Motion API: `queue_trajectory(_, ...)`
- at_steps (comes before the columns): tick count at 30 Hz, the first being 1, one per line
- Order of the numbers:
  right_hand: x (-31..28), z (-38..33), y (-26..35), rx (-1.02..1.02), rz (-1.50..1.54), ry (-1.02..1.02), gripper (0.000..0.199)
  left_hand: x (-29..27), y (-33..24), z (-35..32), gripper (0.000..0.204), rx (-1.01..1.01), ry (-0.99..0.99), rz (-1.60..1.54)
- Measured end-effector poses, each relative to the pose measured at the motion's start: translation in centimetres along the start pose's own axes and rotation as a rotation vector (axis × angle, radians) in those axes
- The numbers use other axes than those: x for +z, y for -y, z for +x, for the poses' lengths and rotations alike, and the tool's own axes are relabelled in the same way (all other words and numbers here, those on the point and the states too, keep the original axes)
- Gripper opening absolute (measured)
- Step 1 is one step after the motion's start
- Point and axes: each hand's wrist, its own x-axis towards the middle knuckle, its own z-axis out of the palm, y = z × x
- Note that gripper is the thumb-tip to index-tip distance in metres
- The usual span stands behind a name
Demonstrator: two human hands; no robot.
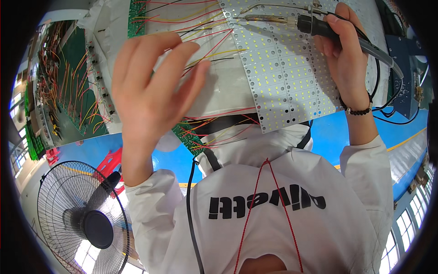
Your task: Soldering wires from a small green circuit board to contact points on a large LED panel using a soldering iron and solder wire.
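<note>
My right hand (344,55) grips a soldering iron (319,28) by its black handle, with a thin metal feed tube (273,6) running alongside. The iron's tip points left, at the left edge of a white LED panel (273,80) dotted with small yellow chips. Red, yellow and black wires (205,27) stretch from that edge toward a green circuit board (136,18). My left hand (146,82) hovers over the wires, fingers bent and apart, thumb away from the index finger. Nothing shows between them. Contact at the iron's tip is too small to tell.
Green boards with many loose wires (75,91) lie on the left. Another green board (189,137) hangs at the near table edge. A black fan (98,228) stands lower left. A dark blue box (404,77) with black cables sits at right.
</note>
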Motion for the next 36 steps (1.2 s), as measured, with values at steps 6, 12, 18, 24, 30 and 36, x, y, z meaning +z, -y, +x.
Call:
queue_trajectory(6,0.0,-0.1,-0.1,0.005,-0.005,0.018,0.018,1.3,-1.2,-0.2,0.023,-0.036,0.082,0.151)
queue_trajectory(12,0.1,0.1,-0.1,-0.009,0.000,0.025,0.021,1.2,-1.8,-0.1,0.012,-0.101,0.240,0.121)
queue_trajectory(18,0.0,0.0,-0.2,-0.043,0.017,0.024,0.023,1.2,-1.5,0.1,0.008,-0.463,0.218,-0.475)
queue_trajectory(24,0.3,0.0,0.0,-0.029,0.017,0.025,0.024,1.8,-0.8,-0.2,0.013,-0.569,0.146,-0.508)
queue_trajectory(30,-0.1,0.0,-0.2,-0.046,-0.025,0.030,0.022,1.8,-0.9,0.4,0.014,-0.667,0.189,-0.511)
queue_trajectory(36,0.1,-0.4,0.1,-0.054,-0.072,0.004,0.022,1.8,-0.9,0.4,0.014,-0.642,0.154,-0.447)
